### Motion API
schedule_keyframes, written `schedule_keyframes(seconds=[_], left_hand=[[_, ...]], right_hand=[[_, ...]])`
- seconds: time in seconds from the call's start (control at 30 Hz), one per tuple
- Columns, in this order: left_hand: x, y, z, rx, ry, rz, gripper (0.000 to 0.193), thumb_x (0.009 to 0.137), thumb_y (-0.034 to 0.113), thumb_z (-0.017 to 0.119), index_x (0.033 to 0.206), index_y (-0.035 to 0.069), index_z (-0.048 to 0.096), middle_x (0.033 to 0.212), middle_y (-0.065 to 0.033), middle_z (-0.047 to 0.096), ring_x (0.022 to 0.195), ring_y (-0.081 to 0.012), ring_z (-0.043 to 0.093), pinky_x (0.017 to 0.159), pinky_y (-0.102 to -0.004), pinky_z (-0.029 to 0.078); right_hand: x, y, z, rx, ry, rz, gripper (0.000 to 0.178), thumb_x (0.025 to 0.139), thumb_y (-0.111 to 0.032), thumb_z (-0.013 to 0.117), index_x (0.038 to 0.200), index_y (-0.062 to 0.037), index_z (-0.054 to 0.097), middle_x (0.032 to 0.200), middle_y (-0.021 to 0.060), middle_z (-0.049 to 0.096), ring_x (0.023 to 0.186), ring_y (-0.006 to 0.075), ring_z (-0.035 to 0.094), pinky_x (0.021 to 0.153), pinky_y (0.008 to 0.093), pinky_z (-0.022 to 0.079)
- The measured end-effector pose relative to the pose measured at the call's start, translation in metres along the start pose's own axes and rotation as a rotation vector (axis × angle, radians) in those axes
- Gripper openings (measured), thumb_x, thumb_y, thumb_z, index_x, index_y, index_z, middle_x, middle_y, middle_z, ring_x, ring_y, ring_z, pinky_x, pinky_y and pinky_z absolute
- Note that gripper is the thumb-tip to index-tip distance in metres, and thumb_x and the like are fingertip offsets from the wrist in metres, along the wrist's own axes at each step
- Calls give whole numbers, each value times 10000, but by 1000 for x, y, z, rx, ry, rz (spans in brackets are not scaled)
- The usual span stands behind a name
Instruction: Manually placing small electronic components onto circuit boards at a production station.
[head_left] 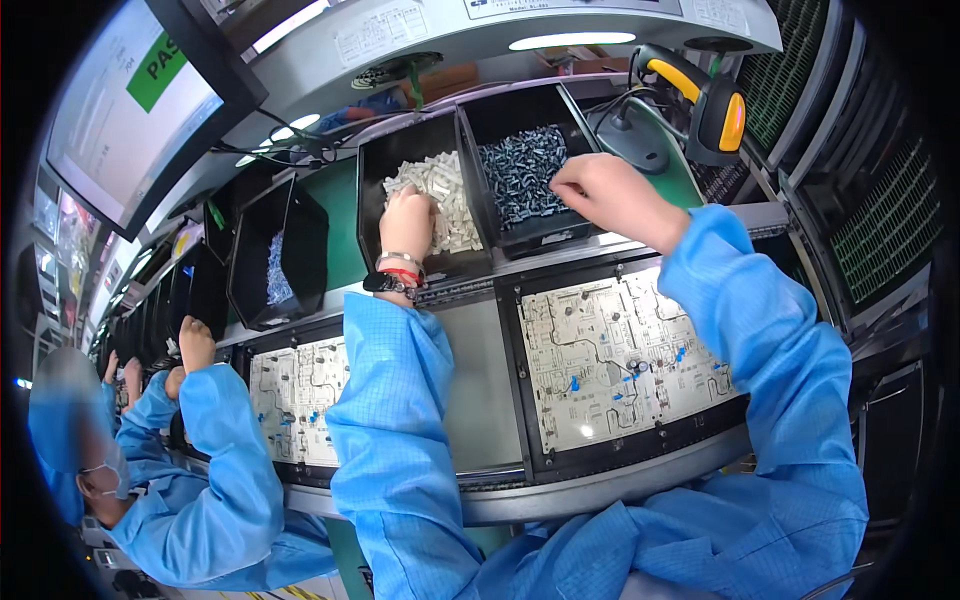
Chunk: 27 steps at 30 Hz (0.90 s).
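Note:
My left hand (406,222) reaches down into a black bin of small white plastic parts (452,200). Its fingers are curled together at the pile, and whatever they grip is hidden. Over the right side of the neighbouring bin, full of dark cylindrical components like capacitors (522,170), my right hand (618,195) is closed in a pinch. Its fingertips hide what is in them, if anything. Below my right forearm lies a pale circuit board (600,340) in a black frame, with several blue components on it.
A yellow and black barcode scanner (700,100) stands on a stand behind the right bin. Further left is a black bin with blue parts (278,270). Another framed board (300,400) lies near a co-worker in blue (200,500). A monitor (135,110) hangs at upper left.

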<state>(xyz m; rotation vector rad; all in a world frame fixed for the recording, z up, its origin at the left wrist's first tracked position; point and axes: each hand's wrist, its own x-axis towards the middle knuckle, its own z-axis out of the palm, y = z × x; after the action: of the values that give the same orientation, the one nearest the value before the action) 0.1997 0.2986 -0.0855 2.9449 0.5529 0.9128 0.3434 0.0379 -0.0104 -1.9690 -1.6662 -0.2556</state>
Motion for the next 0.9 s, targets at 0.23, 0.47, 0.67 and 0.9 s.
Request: schedule_keyframes(seconds=[0.23,0.47,0.67,0.9], left_hand=[[1,11,-33,-153,130,-34,106,678,67,655,783,51,660,914,-106,617,831,-297,599,773,-352,491],[-33,126,-173,-1435,140,171,192,745,200,705,868,92,605,931,-38,605,817,-242,568,710,-371,475],[-106,162,-268,-1734,429,917,52,784,95,647,770,137,620,803,-21,556,738,-180,490,601,-330,370],[-139,193,-294,-1562,351,750,187,875,210,549,716,158,632,901,-3,511,935,-105,400,791,-347,271]], right_hand=[[32,34,67,-45,-450,24,198,802,-159,573,902,-5,645,900,214,606,864,388,582,809,435,466],[12,37,65,-13,-198,88,102,733,-111,586,741,-114,688,755,123,657,778,308,633,741,434,478],[20,33,67,-8,-307,102,81,776,-149,601,762,-126,677,798,95,662,856,305,623,794,489,442],[15,30,61,-170,-40,-14,53,748,-137,611,737,-86,625,766,69,635,778,271,618,739,427,455]])
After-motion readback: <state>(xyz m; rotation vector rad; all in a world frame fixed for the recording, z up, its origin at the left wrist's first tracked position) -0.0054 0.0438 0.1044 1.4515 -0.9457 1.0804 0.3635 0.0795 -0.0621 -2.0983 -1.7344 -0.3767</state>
